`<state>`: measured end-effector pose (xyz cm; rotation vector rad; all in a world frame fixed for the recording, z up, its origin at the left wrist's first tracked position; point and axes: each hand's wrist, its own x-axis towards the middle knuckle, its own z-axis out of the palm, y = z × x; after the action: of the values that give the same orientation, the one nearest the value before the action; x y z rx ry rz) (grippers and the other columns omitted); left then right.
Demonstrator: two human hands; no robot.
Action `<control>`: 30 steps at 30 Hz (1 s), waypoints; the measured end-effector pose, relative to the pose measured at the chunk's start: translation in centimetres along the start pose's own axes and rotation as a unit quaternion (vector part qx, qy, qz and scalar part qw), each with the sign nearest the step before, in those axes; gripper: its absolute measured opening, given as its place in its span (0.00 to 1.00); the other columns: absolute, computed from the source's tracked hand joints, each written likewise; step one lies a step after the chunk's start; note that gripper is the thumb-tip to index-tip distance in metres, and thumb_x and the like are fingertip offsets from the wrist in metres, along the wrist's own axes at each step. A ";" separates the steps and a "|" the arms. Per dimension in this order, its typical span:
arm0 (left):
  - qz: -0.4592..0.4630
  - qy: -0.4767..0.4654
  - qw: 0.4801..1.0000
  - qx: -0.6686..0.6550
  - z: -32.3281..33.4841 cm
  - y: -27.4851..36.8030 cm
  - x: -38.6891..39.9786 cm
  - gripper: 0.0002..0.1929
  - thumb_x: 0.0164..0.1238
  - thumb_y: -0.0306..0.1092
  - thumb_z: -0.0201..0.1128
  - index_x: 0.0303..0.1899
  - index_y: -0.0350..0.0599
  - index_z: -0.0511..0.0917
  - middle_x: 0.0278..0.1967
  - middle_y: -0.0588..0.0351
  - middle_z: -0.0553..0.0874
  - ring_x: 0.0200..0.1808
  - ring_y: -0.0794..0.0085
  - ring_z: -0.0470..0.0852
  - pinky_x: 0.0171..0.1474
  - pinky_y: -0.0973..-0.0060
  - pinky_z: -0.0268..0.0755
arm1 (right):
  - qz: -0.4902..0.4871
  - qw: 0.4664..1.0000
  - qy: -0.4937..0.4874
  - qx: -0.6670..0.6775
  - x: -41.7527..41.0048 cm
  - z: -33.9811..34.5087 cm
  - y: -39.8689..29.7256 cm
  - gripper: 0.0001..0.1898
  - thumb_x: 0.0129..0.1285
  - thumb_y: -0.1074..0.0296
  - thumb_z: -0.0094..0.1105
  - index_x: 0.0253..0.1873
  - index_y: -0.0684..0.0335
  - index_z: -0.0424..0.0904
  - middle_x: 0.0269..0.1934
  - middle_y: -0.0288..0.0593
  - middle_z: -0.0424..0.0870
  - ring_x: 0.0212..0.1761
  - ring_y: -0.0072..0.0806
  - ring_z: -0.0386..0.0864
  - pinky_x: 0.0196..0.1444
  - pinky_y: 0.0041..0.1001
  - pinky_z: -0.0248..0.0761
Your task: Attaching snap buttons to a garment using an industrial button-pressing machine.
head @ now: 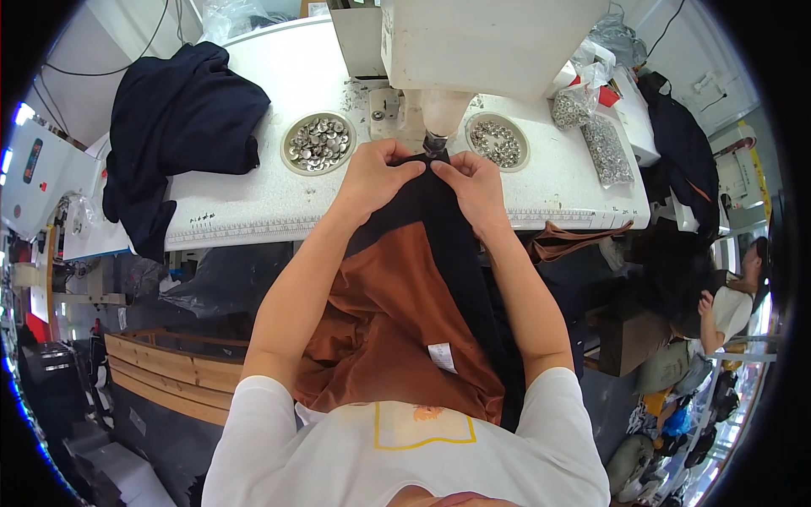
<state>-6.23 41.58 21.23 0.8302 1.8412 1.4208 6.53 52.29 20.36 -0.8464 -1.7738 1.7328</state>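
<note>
Both my left hand (383, 174) and my right hand (469, 184) pinch the edge of a dark navy garment (405, 203) under the head of a snap-fastening press (435, 142). The thumbs lie on top, close together on either side of the metal die. A rust-brown lining (386, 298) hangs from the garment towards my lap, with a white label (441, 357) on it. Left of my hands, a round bowl (285, 152) holds silvery snap caps (320, 142). To the right, another bowl (523, 152) holds small metal ring-like parts (497, 141). The fabric hides the lower die.
A folded navy garment (184, 120) lies on the left of the white table (253, 209), partly over its edge. Clear bags of metal parts (607, 149) lie at the right. Below left is a wooden crate (171, 367). A person (728, 310) is at far right.
</note>
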 end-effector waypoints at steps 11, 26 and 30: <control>-0.028 -0.007 1.000 -0.008 0.1 -0.3 0.8 0.07 0.58 0.29 0.68 0.34 0.35 0.82 0.29 0.58 0.85 0.30 0.81 0.79 0.34 0.83 0.70 | 0.008 1.000 0.014 -0.020 0.4 -0.1 0.6 0.08 0.57 0.70 0.66 0.32 0.70 0.79 0.25 0.36 0.81 0.23 0.15 0.73 0.25 0.17 0.66; -0.037 -0.048 0.995 0.076 -1.5 -0.8 1.5 0.11 0.61 0.38 0.67 0.33 0.38 0.81 0.23 0.65 0.78 0.27 0.84 0.74 0.29 0.81 0.64 | 0.050 0.998 0.027 -0.023 0.7 0.5 0.0 0.10 0.54 0.69 0.66 0.29 0.70 0.78 0.23 0.36 0.78 0.22 0.17 0.71 0.23 0.21 0.65; -0.033 -0.079 0.996 0.010 -2.6 -1.8 -0.2 0.13 0.63 0.40 0.66 0.32 0.38 0.81 0.21 0.65 0.76 0.21 0.84 0.69 0.21 0.82 0.61 | 0.030 0.997 0.024 -0.070 0.5 0.5 0.0 0.09 0.57 0.68 0.65 0.30 0.67 0.79 0.23 0.33 0.77 0.23 0.15 0.72 0.25 0.18 0.64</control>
<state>-8.40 39.56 20.01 0.8586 1.7489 1.2601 5.83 52.28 20.34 -1.0014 -1.8715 1.6260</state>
